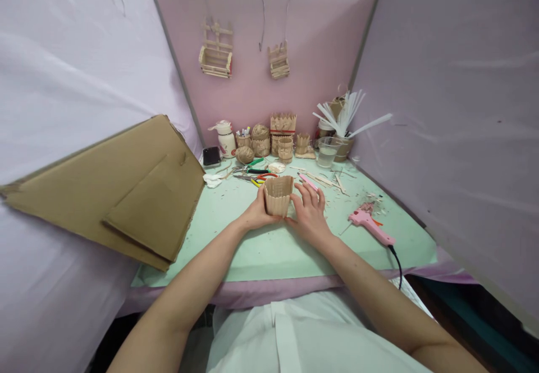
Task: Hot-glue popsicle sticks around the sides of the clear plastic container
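Observation:
A small open-topped cup made of upright wooden craft sticks [278, 201] stands near the middle of the table. My left hand [257, 211] is wrapped round its left side, with the thumb along the bottom front. At its right side, my right hand [310, 213] touches the cup with thumb and index finger, while the other fingers are bent over the table. Just behind the cup lie pliers with red and yellow handles [263, 178]. A pink pen-like tool [307, 181] lies beyond my right fingers.
A pink glue gun [370, 227] with a black cord lies at the right among scraps. Cardboard [155, 193] leans at the left. Along the back stand a white bottle [226, 140], twine balls [245, 154], stick cups [285, 149] and a clear water cup [327, 154].

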A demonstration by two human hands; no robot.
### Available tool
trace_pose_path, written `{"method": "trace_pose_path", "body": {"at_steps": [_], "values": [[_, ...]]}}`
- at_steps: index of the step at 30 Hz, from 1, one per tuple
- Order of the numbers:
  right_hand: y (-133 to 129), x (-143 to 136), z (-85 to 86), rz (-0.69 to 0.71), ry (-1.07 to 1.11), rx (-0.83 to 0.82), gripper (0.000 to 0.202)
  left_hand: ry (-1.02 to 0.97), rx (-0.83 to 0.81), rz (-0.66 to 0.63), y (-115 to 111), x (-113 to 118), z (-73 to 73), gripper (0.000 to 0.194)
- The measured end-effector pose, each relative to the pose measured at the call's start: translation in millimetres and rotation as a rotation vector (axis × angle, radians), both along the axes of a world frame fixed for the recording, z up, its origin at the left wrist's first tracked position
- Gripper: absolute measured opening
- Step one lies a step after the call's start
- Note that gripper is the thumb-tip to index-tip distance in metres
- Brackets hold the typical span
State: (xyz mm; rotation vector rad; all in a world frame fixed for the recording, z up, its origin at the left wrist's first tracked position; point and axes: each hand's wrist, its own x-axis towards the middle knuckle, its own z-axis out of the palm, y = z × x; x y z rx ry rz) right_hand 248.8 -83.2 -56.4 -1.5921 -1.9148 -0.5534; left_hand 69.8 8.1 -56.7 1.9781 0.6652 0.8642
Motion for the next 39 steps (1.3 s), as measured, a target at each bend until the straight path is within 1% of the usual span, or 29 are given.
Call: {"method": "trace_pose_path", "body": {"at_steps": [3, 6, 8, 9, 13, 14, 17, 20, 23, 26, 27, 28, 31, 34, 37, 39], "values": [[0, -2, -5.4, -0.009, 0.000, 0.020, 0.057, -0.001, -0.001, -0.001, -1, 0, 1.6, 0.115], [-1, -2, -5.5, -0.003, 0.004, 0.013, 0.061, -0.006, 0.003, -0.003, -2, 0, 3.1, 0.114], [-2, -1, -2.1, 0.003, 0.008, 0.006, 0.056, -0.009, 0.006, 0.005, -2, 1, 3.5, 0.115], [-2, -1, 0.6, 0.005, 0.012, 0.005, 0.051, -0.007, 0.006, 0.009, -2, 1, 3.6, 0.114], [-1, 2, 14.9, 0.004, 0.029, 0.037, 0.019, 0.022, -0.006, 0.019, -2, 1, 3.5, 0.112], [0, 2, 18.6, 0.005, 0.028, 0.050, 0.017, 0.027, -0.011, 0.017, -2, 1, 3.6, 0.112], [4, 4, 27.0, 0.009, 0.015, 0.077, 0.027, 0.033, -0.029, 0.014, -2, 1, 4.2, 0.112], [6, 6, 30.3, 0.012, 0.012, 0.080, 0.031, 0.044, -0.044, 0.017, -2, 0, 4.3, 0.114], [4, 6, 28.3, 0.004, 0.020, 0.071, 0.024, 0.047, -0.036, 0.020, -1, 0, 3.1, 0.116], [2, 5, 21.2, -0.002, 0.026, 0.019, 0.014, 0.041, -0.015, 0.024, 0, 0, 1.4, 0.116], [2, 5, 17.8, -0.002, 0.026, 0.000, 0.014, 0.038, -0.009, 0.024, 0, 0, 0.9, 0.116], [2, 4, 14.1, -0.001, 0.024, -0.014, 0.018, 0.033, -0.003, 0.022, 0, 0, 0.6, 0.116], [2, 2, 2.8, -0.008, 0.013, -0.023, 0.038, 0.019, 0.007, 0.013, 0, 0, 1.1, 0.118], [3, 0, -3.3, -0.020, 0.008, -0.015, 0.051, 0.018, 0.002, 0.012, -1, 0, 2.8, 0.116], [0, 0, -0.2, -0.010, 0.010, -0.022, 0.049, 0.020, -0.002, 0.017, -2, 1, 4.2, 0.116], [-1, 0, 6.0, -0.005, 0.019, -0.020, 0.037, 0.014, -0.007, 0.021, -2, 1, 4.1, 0.116]]}}
